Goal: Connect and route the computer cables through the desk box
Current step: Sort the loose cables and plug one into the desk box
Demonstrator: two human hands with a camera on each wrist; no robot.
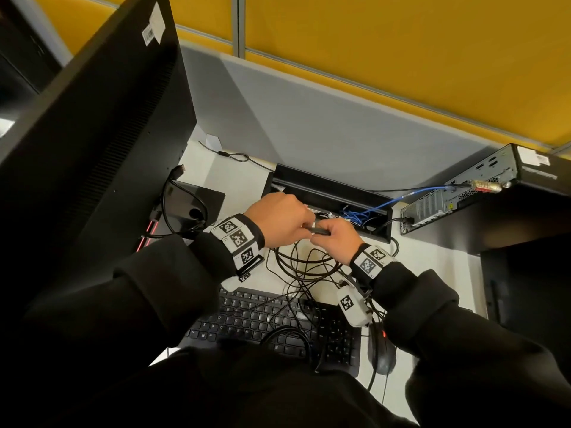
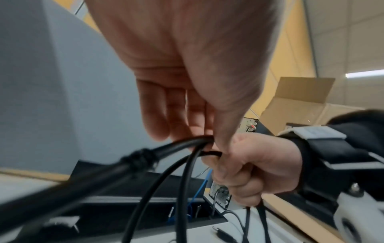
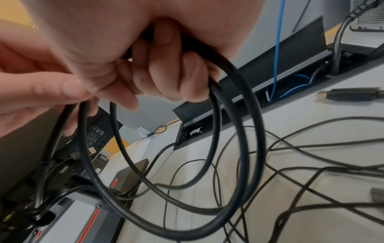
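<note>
Keyboard (image 1: 272,325) and mouse (image 1: 381,353) nearest the body, below both hands, with thin black wires (image 1: 296,273) tangled across the keys and the white table (image 1: 432,273).

Just above that tangle, left hand (image 1: 282,219) and right hand (image 1: 335,240) meeting knuckle to knuckle over the table. Left hand: fingers curled, thumb and forefinger pinching the thick black cable (image 3: 234,148) where its loops gather. Right hand: fist closed round the same cable, fingers (image 3: 166,65) wrapped over the top of the coil, loops hanging beneath. Both hands narrow and tight, no slack in either grip. Tied knot or wrap visible on the cable (image 2: 141,159) left of the left hand, blurred.

Just beyond the hands, desk box (image 1: 327,193) sunk in the table, lid tilted up at the back, opening exposed. Blue cable (image 1: 411,196) coiled inside the box at the right end, running out to the right toward the small computer (image 1: 463,193). Loose black plug (image 3: 349,94) lying on the table right of the right hand, near the box edge.

Left of the left hand, back of the monitor (image 1: 92,134) and its stand base (image 1: 191,202) with more black leads. Farthest off, grey partition (image 1: 309,118), then yellow panel (image 1: 401,41).
</note>
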